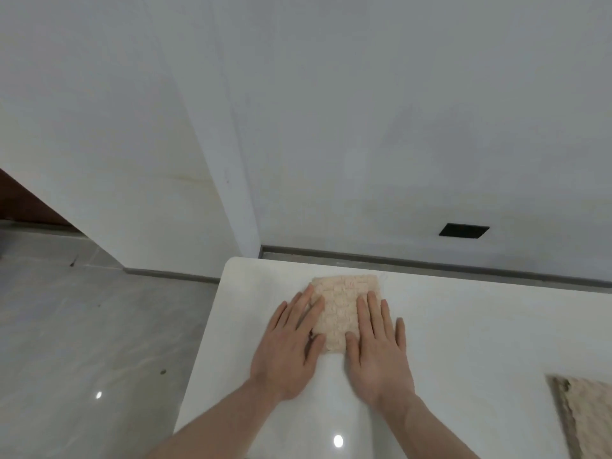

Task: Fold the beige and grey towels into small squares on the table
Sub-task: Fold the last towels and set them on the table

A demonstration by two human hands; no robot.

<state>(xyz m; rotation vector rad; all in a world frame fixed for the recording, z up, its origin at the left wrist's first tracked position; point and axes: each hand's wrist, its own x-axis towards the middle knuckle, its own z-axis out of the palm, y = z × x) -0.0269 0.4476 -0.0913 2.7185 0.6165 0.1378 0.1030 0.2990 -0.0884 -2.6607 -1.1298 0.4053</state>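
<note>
My fingers (372,313) lie straight and flat — left hand (291,346) on the beige towel's (344,303) left edge, right hand (377,349) on its right. The folded towel runs lengthwise away from me, both hands equally near. It sits near the white tabletop's (463,326) far left corner — another towel (586,412) lies well right, wall (364,127) beyond.

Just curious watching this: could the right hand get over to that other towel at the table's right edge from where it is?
Probably yes. The right hand lies flat on the folded beige towel, holding nothing, and only bare table shows between it and the second towel.
</note>
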